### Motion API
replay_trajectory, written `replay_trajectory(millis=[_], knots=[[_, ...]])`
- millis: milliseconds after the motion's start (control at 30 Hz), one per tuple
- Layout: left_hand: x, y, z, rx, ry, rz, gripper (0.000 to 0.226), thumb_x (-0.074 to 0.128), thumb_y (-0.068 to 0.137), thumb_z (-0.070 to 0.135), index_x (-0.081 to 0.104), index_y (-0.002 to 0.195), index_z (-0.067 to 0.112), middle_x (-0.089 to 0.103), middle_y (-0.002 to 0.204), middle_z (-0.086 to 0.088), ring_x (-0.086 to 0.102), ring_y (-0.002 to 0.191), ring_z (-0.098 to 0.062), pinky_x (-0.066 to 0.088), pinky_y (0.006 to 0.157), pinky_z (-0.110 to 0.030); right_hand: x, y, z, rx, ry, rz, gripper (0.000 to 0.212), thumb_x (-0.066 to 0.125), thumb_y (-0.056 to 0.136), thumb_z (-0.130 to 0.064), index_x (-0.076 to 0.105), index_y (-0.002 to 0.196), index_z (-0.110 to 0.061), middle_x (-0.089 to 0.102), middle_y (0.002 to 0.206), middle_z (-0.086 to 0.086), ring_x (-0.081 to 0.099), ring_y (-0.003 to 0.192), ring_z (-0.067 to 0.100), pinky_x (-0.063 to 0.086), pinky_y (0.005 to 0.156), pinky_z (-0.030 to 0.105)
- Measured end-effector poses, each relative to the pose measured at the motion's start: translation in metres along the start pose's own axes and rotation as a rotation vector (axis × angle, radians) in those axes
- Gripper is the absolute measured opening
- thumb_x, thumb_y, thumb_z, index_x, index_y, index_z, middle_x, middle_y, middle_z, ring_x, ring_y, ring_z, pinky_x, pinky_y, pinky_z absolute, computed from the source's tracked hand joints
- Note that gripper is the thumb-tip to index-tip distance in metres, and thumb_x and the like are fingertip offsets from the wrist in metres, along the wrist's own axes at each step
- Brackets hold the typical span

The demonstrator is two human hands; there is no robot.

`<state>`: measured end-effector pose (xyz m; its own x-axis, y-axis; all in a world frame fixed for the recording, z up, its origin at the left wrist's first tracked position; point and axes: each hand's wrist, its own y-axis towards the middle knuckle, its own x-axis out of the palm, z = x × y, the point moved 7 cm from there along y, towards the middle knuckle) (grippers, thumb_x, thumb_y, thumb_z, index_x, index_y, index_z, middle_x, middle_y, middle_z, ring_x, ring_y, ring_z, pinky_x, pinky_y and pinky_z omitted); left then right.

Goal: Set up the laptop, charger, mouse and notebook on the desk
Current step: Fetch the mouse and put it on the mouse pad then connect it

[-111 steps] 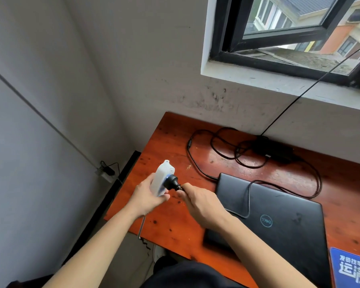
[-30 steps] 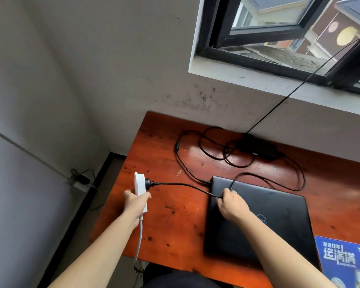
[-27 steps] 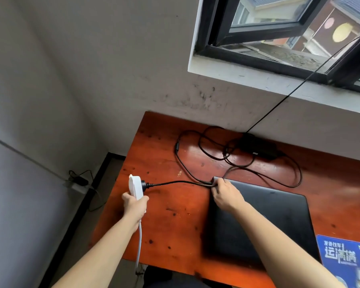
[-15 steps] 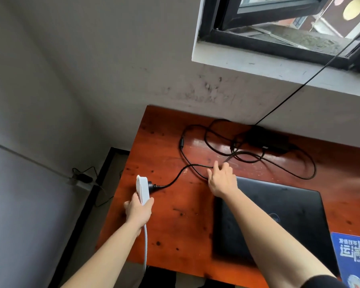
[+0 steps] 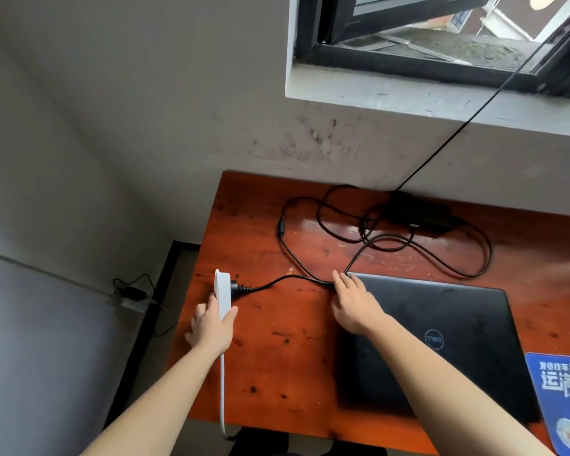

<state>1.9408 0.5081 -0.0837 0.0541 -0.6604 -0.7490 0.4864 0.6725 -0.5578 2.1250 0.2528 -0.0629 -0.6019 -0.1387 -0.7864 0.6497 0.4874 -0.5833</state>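
A closed black laptop (image 5: 441,340) lies on the reddish wooden desk (image 5: 277,373). The black charger brick (image 5: 415,212) sits at the desk's back edge, its cable (image 5: 441,258) looping over the desk. The charger's plug (image 5: 237,286) is seated in a white power strip (image 5: 222,292). My left hand (image 5: 211,327) grips that strip near the desk's left edge. With fingers spread flat, my right hand (image 5: 352,304) rests at the laptop's back left corner and touches the cable there. A blue pad (image 5: 560,399) with white characters lies at the right.
A grey wall rises behind the desk, with a window sill and dark window frame (image 5: 408,64) above. A thin black wire (image 5: 458,130) runs from the window down to the desk. On the floor at the left lies a small dark adapter (image 5: 130,294) with cord.
The plug went into the power strip earlier. In the last second my right hand slid the cable off the laptop lid and now lies flat at the lid's corner. My left hand keeps the strip.
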Motion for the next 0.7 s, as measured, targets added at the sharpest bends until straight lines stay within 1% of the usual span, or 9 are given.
replay_trajectory(millis=[33,100,167,233,333,433,533,600,700], knots=[[-0.002,0.003,0.001,0.011,0.019,-0.006,0.067,0.044,0.099,0.051,0.021,0.155,0.022,0.037,0.145,-0.010,0.040,0.131,-0.033,0.034,0.106,-0.053,0.003,-0.005,0.000,-0.005,0.004,-0.014,0.070,0.038,0.100,-0.030,0.003,0.160,-0.016,0.010,0.167,0.006,0.004,0.153,0.027,0.025,0.119,0.048],[-0.004,0.006,0.004,0.022,-0.008,-0.021,0.067,0.046,0.099,0.049,0.023,0.155,0.019,0.041,0.142,-0.012,0.045,0.127,-0.032,0.044,0.103,-0.050,0.008,-0.012,0.003,-0.019,0.012,-0.056,0.072,0.041,0.100,-0.033,0.004,0.160,-0.018,0.009,0.167,0.005,0.004,0.154,0.026,0.024,0.121,0.048],[-0.006,0.003,0.003,0.023,-0.058,-0.023,0.068,0.050,0.098,0.047,0.025,0.154,0.019,0.046,0.141,-0.013,0.051,0.124,-0.033,0.049,0.099,-0.048,0.007,-0.017,0.006,-0.040,0.037,-0.072,0.073,0.044,0.099,-0.035,0.007,0.160,-0.019,0.012,0.167,0.005,0.010,0.153,0.026,0.025,0.121,0.046],[-0.009,-0.006,0.003,0.007,-0.086,-0.007,0.072,0.051,0.097,0.046,0.019,0.157,0.021,0.044,0.146,-0.015,0.049,0.128,-0.035,0.047,0.102,-0.046,0.000,-0.021,0.010,-0.068,0.047,-0.049,0.072,0.044,0.099,-0.036,0.009,0.160,-0.021,0.013,0.166,0.005,0.016,0.151,0.026,0.029,0.119,0.044],[-0.015,-0.023,0.007,-0.016,-0.084,0.039,0.077,0.049,0.097,0.048,0.010,0.158,0.020,0.032,0.157,-0.013,0.037,0.140,-0.035,0.035,0.111,-0.047,-0.023,-0.023,0.013,-0.137,0.051,0.035,0.070,0.044,0.099,-0.034,0.012,0.159,-0.021,0.015,0.166,0.007,0.019,0.150,0.026,0.031,0.118,0.043],[-0.030,-0.054,0.020,0.020,-0.080,0.161,0.073,0.045,0.099,0.046,0.011,0.158,0.019,0.023,0.162,-0.010,0.028,0.146,-0.032,0.030,0.116,-0.047,-0.052,-0.029,0.011,-0.245,0.030,0.183,0.067,0.045,0.100,-0.039,0.018,0.158,-0.021,0.019,0.165,0.009,0.024,0.149,0.029,0.032,0.115,0.044],[-0.047,-0.106,0.035,0.074,0.046,0.357,0.068,0.037,0.101,0.047,0.011,0.158,0.021,0.017,0.165,-0.005,0.020,0.149,-0.028,0.027,0.116,-0.046,-0.078,-0.044,0.004,-0.397,-0.020,0.378,0.064,0.044,0.100,-0.045,0.028,0.156,-0.018,0.025,0.163,0.013,0.029,0.146,0.033,0.036,0.113,0.046],[-0.053,-0.145,0.043,0.113,0.192,0.463,0.066,0.032,0.101,0.050,0.012,0.158,0.024,0.017,0.165,-0.003,0.018,0.150,-0.025,0.026,0.117,-0.047,-0.088,-0.053,-0.008,-0.499,-0.054,0.452,0.064,0.043,0.100,-0.050,0.035,0.153,-0.016,0.028,0.161,0.016,0.032,0.145,0.036,0.036,0.112,0.048],[-0.063,-0.200,0.043,0.128,0.343,0.579,0.063,0.026,0.100,0.052,0.020,0.156,0.023,0.024,0.163,-0.008,0.024,0.148,-0.028,0.027,0.116,-0.050,-0.090,-0.069,-0.044,-0.604,-0.117,0.488,0.067,0.037,0.100,-0.056,0.035,0.153,-0.016,0.024,0.163,0.017,0.027,0.147,0.038,0.030,0.115,0.051]])
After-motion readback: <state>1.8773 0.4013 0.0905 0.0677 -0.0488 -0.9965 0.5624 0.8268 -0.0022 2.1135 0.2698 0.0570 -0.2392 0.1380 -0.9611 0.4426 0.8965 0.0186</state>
